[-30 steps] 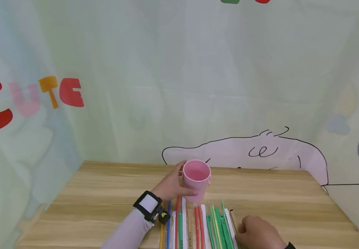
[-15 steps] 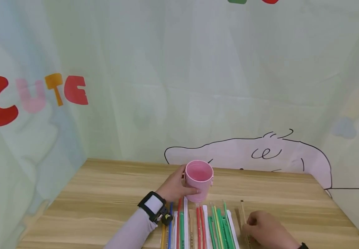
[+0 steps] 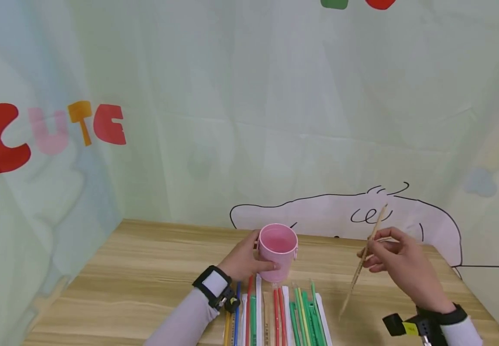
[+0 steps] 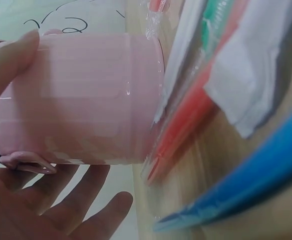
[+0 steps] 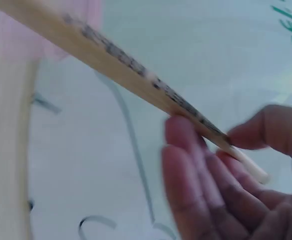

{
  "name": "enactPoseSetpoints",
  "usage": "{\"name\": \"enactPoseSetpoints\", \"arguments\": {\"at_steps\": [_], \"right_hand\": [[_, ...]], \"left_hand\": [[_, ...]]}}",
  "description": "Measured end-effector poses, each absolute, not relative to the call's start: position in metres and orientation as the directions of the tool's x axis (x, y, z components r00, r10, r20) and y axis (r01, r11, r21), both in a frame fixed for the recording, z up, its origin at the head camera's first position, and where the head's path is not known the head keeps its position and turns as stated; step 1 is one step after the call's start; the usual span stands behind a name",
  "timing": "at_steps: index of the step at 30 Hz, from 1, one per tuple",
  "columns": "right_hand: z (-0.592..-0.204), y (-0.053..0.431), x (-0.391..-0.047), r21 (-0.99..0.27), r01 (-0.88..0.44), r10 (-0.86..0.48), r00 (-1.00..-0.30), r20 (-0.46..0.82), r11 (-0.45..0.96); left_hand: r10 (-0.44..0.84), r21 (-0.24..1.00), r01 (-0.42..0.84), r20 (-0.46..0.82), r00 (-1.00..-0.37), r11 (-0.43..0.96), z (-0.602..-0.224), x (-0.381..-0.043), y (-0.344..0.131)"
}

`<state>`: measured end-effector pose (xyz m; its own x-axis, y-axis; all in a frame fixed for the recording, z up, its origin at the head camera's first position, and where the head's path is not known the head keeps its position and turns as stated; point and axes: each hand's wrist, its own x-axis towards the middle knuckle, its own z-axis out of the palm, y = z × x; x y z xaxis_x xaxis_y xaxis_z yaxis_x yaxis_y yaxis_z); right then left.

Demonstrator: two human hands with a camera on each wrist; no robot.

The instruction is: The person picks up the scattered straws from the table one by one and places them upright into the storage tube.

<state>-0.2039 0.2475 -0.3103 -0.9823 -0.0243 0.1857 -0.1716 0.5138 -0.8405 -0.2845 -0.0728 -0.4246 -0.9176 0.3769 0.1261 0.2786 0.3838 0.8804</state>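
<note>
My left hand (image 3: 243, 259) grips the pink bucket (image 3: 281, 263) from its left side. In the left wrist view the thumb lies over the bucket (image 4: 81, 95) and the other fingers spread below it by the handle lug. Off to the right, my right hand (image 3: 398, 266) pinches a thin wooden chopstick (image 3: 356, 278), held slanting above the table. Dark printing runs along the chopstick (image 5: 131, 76) in the right wrist view, and its thin end sticks out past the thumb. The bucket's visible inside is plain pink.
Straws lie side by side in front of the bucket: red ones (image 3: 277, 312), green ones (image 3: 314, 317), a blue one (image 3: 236, 312) and several paper-wrapped ones. The wooden table (image 3: 163, 259) ends at a printed cloth backdrop (image 3: 249, 120).
My right hand has lifted the chopstick off the table beside the straws and moved it up and right, tilting it. My left hand keeps its hold on the bucket.
</note>
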Motion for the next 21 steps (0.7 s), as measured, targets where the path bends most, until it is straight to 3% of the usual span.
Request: {"name": "enactPoseSetpoints", "arguments": {"at_steps": [4,8,13,21], "right_hand": [[-0.299,0.230,-0.220,-0.824,-0.361,-0.019,-0.919,0.393,0.436],[-0.291,0.206,-0.238,-0.821,-0.451,-0.005,-0.877,0.480,0.349],[-0.295,0.182,-0.259,-0.801,-0.496,-0.021,-0.854,0.520,0.335],[-0.315,0.158,-0.274,-0.758,-0.430,-0.012,-0.873,0.487,0.489]], "left_hand": [[0.375,0.872,0.286,0.131,-0.918,0.396,-0.424,-0.286,-0.075],[0.371,0.869,0.291,0.137,-0.919,0.401,-0.426,-0.287,-0.076],[0.371,0.873,0.293,0.142,-0.918,0.390,-0.428,-0.285,-0.075],[0.378,0.868,0.301,0.145,-0.914,0.395,-0.427,-0.284,-0.072]]}}
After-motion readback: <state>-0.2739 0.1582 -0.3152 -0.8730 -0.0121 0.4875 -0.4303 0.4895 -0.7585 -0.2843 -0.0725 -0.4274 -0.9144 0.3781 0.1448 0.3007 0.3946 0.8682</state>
